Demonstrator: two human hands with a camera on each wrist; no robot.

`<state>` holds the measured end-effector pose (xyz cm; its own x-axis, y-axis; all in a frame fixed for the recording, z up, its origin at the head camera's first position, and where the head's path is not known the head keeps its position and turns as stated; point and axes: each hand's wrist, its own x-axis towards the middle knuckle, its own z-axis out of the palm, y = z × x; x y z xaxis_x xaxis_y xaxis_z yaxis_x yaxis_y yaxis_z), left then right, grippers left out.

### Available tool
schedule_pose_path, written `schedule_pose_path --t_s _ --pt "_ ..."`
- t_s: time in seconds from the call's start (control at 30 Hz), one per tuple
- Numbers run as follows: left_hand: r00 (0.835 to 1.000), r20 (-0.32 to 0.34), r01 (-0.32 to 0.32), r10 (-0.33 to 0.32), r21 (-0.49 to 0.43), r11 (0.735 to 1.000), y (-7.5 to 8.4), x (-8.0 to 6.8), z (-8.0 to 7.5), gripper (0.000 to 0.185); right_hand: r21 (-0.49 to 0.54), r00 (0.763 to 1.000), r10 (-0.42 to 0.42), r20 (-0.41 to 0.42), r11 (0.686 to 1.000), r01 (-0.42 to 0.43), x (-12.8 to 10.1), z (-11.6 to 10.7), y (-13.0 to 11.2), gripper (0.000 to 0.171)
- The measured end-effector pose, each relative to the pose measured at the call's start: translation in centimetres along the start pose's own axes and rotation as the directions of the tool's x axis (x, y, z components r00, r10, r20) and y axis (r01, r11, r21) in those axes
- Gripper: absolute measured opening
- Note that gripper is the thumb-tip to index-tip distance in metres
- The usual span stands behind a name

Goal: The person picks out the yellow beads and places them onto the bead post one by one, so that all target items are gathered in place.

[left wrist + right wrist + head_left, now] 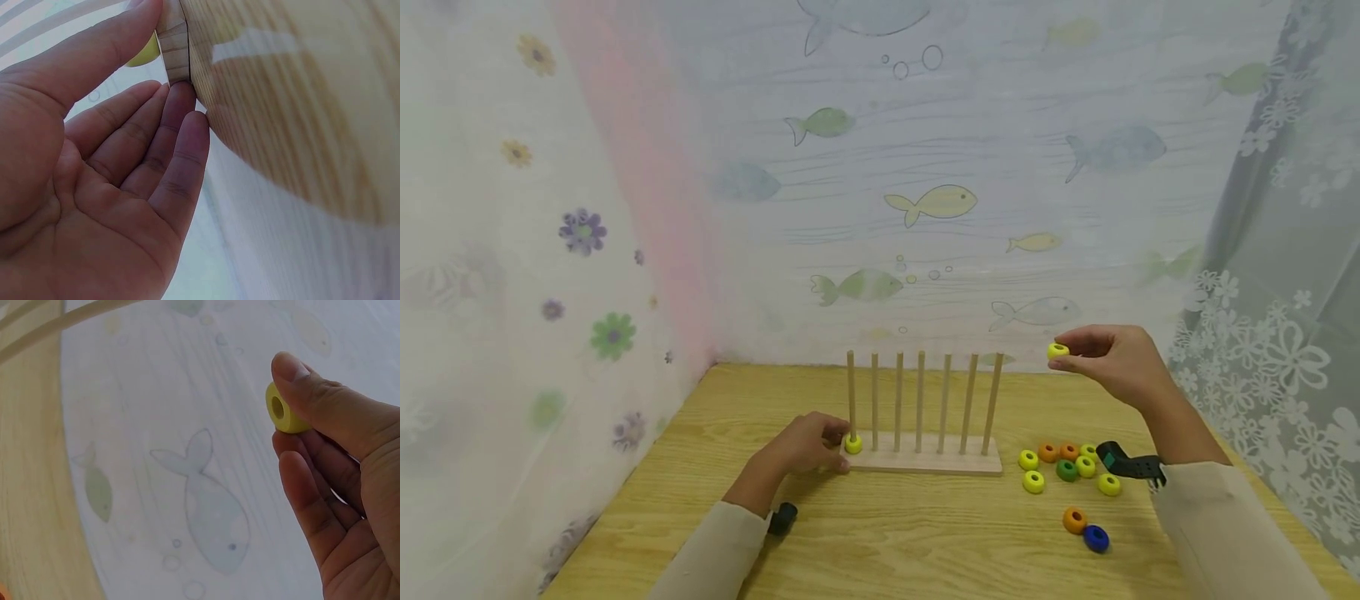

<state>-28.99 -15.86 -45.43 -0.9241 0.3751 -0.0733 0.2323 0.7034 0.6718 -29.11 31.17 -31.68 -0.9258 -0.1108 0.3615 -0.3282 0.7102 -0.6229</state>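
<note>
From the head view, the right hand (1112, 360) is pinching a small yellow wooden ring (1057, 351) in the air, its grip above a scatter of yellow, orange, green and blue rings (1067, 472) lying on the light wooden bench (925, 533). Left of that grip, the seven-peg wooden rack (921, 454) is standing, with the left hand (808, 447) resting at its end beside a seated yellow ring (853, 444).

The left wrist view is showing relaxed, straight fingers (181, 144) touching the rack's base (174, 47).

The right wrist view is showing the held ring's hole (277, 409).
</note>
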Motion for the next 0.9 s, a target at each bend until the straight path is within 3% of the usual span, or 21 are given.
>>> schedule_pose_path --t_s 0.27,0.9 --pt "1.000 0.004 0.001 -0.001 0.005 1.000 0.0 0.0 0.0 0.072 0.027 0.999 -0.031 -0.043 0.999 0.033 0.3 0.2 -0.6 0.040" --pt "1.000 -0.002 -0.002 0.002 0.017 1.000 0.0 0.1 0.1 0.072 0.071 0.996 -0.081 -0.020 0.994 0.083 1.4 1.4 -2.4 0.039"
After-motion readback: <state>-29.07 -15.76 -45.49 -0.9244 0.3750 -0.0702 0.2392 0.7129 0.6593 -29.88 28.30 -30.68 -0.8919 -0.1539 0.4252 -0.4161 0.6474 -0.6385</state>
